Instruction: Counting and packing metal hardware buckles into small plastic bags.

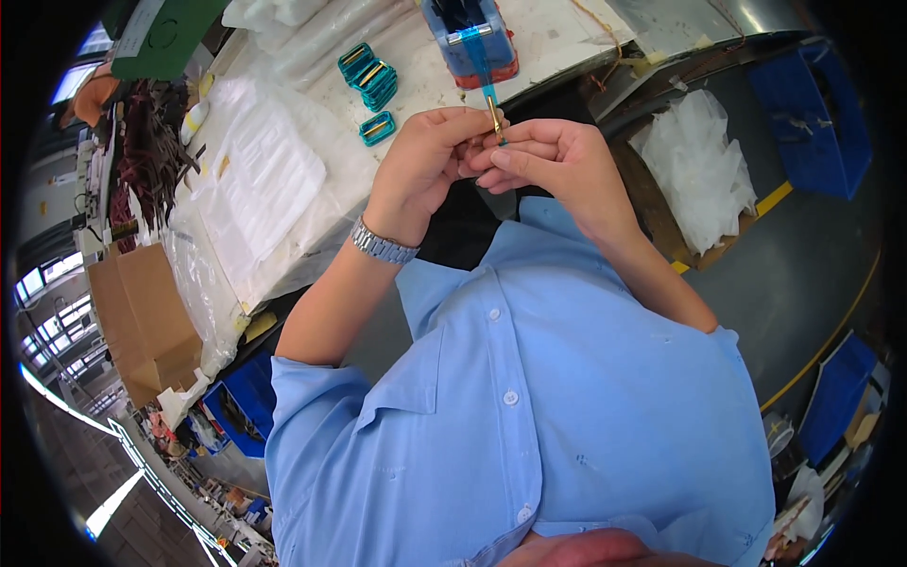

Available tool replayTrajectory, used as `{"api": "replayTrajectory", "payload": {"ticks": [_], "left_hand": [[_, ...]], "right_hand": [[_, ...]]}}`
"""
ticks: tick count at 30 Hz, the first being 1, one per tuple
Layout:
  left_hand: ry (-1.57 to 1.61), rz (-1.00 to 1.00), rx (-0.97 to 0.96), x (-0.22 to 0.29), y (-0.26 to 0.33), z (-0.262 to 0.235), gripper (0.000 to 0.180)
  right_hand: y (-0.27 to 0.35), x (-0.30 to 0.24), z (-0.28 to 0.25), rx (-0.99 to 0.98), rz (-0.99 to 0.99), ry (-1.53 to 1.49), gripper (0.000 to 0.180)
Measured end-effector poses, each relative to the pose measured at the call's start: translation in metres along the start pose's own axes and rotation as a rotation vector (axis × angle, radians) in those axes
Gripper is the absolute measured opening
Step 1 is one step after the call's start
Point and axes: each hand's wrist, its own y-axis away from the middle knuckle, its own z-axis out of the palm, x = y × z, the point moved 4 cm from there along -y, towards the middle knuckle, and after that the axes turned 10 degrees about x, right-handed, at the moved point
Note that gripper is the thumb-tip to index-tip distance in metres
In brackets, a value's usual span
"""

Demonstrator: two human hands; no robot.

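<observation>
Left hand (427, 149) and right hand (563, 163), grip pinched tight, hold a slim gold-coloured bar (494, 115) before the blue-and-red plastic box (455, 59); translucent teal loops (375, 83) lie left of that box.

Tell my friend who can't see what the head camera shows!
The left hand and right hand of someone in a light blue shirt hold a small gold piece on a teal strip, near a blue and red holder. Teal-and-gold bundles lie on a white table.
</observation>
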Motion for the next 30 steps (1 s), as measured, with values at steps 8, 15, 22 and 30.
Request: {"api": "replayTrajectory", "payload": {"ticks": [8,15,22,30], "left_hand": [[0.190,-0.316,-0.072,0.002,-0.009,-0.003,0.017],[0.349,-0.440,-0.083,0.000,-0.013,-0.001,0.013],[0.327,-0.374,-0.023,-0.003,0.000,0.003,0.017],[-0.473,1.066,0.372,0.019,0.049,0.020,0.013]], "right_hand": [[-0.013,-0.013,-0.008,0.104,-0.193,0.500,0.035],[-0.040,-0.008,-0.012,0.037,-0.394,0.203,0.057],[-0.034,-0.012,-0.008,0.063,-0.277,0.161,0.056],[-0.025,-0.025,0.007,0.081,-0.195,0.098,0.048]]}}
